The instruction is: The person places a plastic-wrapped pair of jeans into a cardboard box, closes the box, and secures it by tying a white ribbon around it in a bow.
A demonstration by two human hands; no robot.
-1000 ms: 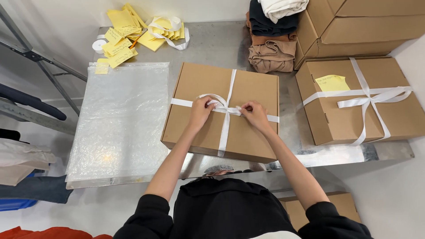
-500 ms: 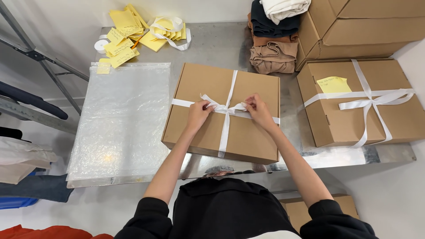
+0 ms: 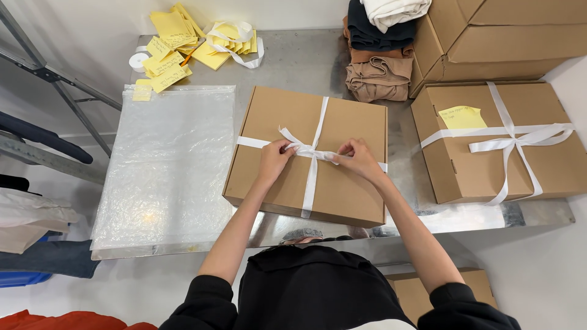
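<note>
Fingers of both hands pinch white ribbon (image 3: 312, 153) atop cardboard box (image 3: 287, 183).

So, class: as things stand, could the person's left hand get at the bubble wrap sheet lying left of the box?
Probably yes. The left hand pinches the white ribbon on the brown box, and the bubble wrap sheet lies flat beside it with nothing between; the hand would need to let go of the ribbon first.

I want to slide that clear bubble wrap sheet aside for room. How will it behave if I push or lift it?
The bubble wrap sheet looks thin and lies flat, so it would probably be light and floppy, drooping when lifted. Pushed on the smooth metal table, it likely slides or bunches up. Its near edge reaches the table's edge, so it may slip off.
</note>
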